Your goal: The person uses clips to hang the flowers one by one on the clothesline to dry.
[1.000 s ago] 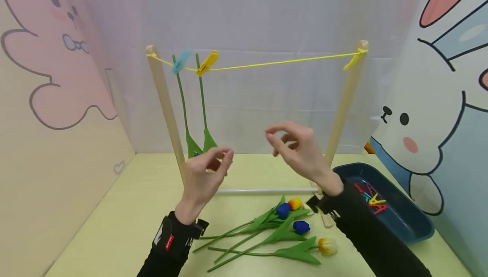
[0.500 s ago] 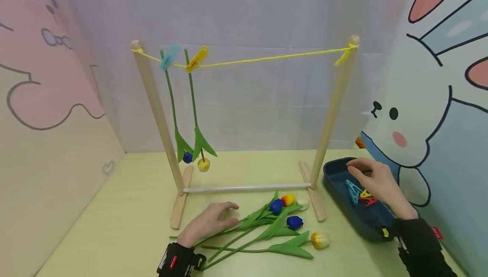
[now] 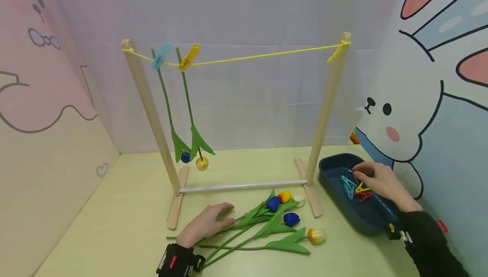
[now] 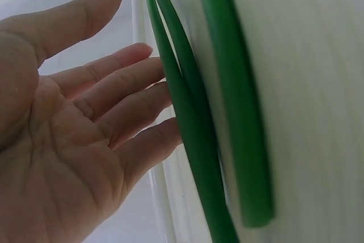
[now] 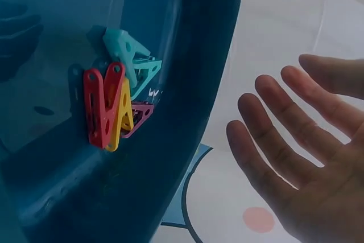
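Observation:
My left hand [image 3: 209, 224] is at the stems of the artificial tulips [image 3: 287, 247] lying on the table. In the left wrist view its fingers are loosely extended, with the fingertips right at the green stems [image 4: 185, 106]. My right hand [image 3: 381, 181] hovers over the dark blue basin [image 3: 339, 203]. Its fingers are spread and slightly bent, with nothing between them, in the right wrist view. Several plastic clothespins lie in the basin: a red clothespin [image 5: 102, 106], a teal clothespin [image 5: 125, 52], a yellow clothespin [image 5: 116, 135] and a purple clothespin [image 5: 142, 119].
A yellow string [image 3: 259, 56] spans two wooden posts [image 3: 328, 112]. From its left part, a light blue clothespin [image 3: 162, 56] and a yellow-orange clothespin [image 3: 189, 56] hang two tulips upside down, one blue [image 3: 185, 157], one yellow [image 3: 202, 163]. A white rod [image 3: 244, 186] joins the posts low down.
Both hands have come down from in front of the frame. My left hand lowered to the tulip stems, and my right hand moved right and over the basin. The head view shifted slightly.

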A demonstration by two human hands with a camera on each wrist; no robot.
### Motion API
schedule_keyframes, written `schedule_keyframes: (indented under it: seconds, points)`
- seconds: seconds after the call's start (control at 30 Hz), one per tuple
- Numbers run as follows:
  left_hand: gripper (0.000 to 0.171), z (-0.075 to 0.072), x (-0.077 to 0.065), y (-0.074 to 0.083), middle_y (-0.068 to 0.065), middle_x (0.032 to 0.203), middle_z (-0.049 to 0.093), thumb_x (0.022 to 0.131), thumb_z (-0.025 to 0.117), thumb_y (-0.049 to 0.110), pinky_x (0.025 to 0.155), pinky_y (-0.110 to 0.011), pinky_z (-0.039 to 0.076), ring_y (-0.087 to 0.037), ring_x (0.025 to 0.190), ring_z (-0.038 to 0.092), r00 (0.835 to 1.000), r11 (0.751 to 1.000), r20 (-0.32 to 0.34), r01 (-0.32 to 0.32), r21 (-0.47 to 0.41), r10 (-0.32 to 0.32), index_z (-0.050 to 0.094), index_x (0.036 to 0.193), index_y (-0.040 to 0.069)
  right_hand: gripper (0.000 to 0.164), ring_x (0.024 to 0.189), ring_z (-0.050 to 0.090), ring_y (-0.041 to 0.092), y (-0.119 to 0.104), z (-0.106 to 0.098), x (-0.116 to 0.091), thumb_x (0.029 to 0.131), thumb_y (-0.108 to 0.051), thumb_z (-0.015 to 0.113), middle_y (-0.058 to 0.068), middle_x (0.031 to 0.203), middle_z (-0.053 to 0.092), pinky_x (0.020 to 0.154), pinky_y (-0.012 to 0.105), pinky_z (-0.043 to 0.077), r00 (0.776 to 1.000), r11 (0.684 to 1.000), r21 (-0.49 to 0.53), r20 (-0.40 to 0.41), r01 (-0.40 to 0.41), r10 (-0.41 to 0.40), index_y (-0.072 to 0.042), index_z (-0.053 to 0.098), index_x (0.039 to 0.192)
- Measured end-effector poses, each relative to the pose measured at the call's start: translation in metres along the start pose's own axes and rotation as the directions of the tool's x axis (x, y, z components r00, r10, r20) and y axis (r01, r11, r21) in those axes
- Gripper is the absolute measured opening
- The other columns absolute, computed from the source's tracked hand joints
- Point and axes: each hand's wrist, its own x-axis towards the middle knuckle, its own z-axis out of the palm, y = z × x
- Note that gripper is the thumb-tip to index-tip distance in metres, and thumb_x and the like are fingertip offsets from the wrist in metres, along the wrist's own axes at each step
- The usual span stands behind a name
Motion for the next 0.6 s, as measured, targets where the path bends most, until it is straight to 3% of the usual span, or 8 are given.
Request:
schedule_keyframes:
  seconds: [0.17, 0.33, 0.5, 0.6]
  points:
    - [0.054, -0.002, -0.002, -0.001, -0.023, 0.141, 0.059, 0.099, 0.064, 0.032, 0.108, -0.059, 0.043, -0.043, 0.133, 0.055, 1.0, 1.0, 0.003, 0.01, -0.014, -0.01, 0.054, 0.139, -0.003, 0.026, 0.087, 0.067, 0.028, -0.002, 0.001, 0.005, 0.101, -0.015, 0.061, 0.019, 0.099, 0.073, 0.067, 0.026, 0.052, 0.998, 1.0, 0.001, 0.056, -0.006, 0.006, 0.007, 0.068, 0.114]
    - [0.054, -0.003, -0.002, -0.001, -0.023, 0.141, 0.06, 0.099, 0.064, 0.031, 0.109, -0.06, 0.043, -0.043, 0.133, 0.055, 1.0, 1.0, -0.003, 0.014, -0.015, -0.014, 0.054, 0.139, -0.003, 0.025, 0.088, 0.067, 0.028, -0.001, 0.006, 0.009, 0.1, -0.011, 0.06, 0.021, 0.101, 0.072, 0.074, 0.042, 0.058, 0.988, 1.0, -0.019, 0.153, 0.002, 0.001, 0.01, 0.067, 0.112]
    - [0.052, -0.001, -0.002, -0.002, -0.025, 0.14, 0.06, 0.099, 0.064, 0.029, 0.108, -0.06, 0.044, -0.044, 0.132, 0.055, 1.0, 1.0, 0.007, 0.014, -0.021, -0.014, 0.054, 0.138, -0.004, 0.024, 0.077, 0.059, 0.018, 0.001, 0.009, 0.012, 0.097, -0.005, 0.058, 0.015, 0.092, 0.07, 0.07, 0.037, 0.054, 0.957, 0.998, -0.042, 0.286, 0.054, -0.04, 0.013, 0.068, 0.109]
    - [0.051, 0.0, -0.001, -0.002, -0.026, 0.139, 0.06, 0.1, 0.064, 0.028, 0.108, -0.06, 0.044, -0.044, 0.132, 0.055, 1.0, 0.999, 0.015, 0.015, -0.031, -0.015, 0.054, 0.138, -0.004, 0.023, 0.078, 0.058, 0.02, 0.003, 0.01, 0.014, 0.096, -0.002, 0.056, 0.015, 0.092, 0.069, 0.072, 0.038, 0.054, 0.926, 0.997, -0.051, 0.376, 0.065, -0.041, 0.014, 0.067, 0.109]
